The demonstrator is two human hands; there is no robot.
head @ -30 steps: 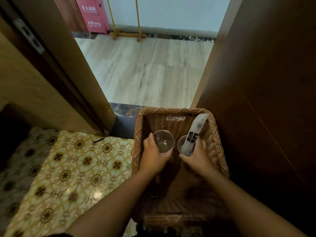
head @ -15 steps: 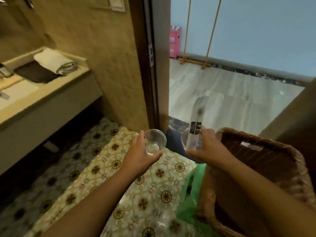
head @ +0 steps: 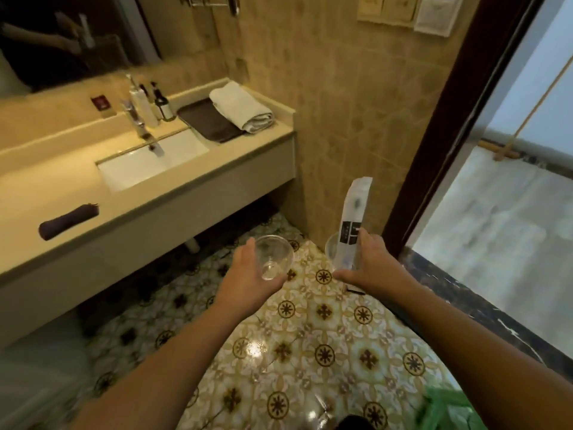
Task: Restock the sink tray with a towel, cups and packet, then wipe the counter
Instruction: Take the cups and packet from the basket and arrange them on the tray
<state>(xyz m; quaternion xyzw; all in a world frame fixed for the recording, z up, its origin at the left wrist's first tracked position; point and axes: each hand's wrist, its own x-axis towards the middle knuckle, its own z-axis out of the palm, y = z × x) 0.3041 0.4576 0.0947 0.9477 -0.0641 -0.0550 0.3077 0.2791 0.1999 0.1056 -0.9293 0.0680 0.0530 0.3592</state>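
My left hand (head: 248,274) grips a clear plastic cup (head: 273,256) over the patterned floor. My right hand (head: 372,265) holds a second clear cup (head: 333,248) together with a tall white packet (head: 353,218) that sticks up above the fingers. On the far right end of the beige counter (head: 186,169) lies a dark tray (head: 207,119), with a rolled white towel (head: 242,107) resting on its right side. Both hands are well short of the counter, below and to its right.
A white sink (head: 148,162) with a chrome tap (head: 142,128) is set in the counter, bottles (head: 155,103) behind it. A dark rolled cloth (head: 68,221) lies near the counter's front left. The doorway's dark frame (head: 440,135) stands on the right; a green bag (head: 446,408) lies at the bottom right.
My view has swung left from the wicker basket to the sink counter. Both hands have lifted the cups and packet out of the basket and carried them towards the counter.
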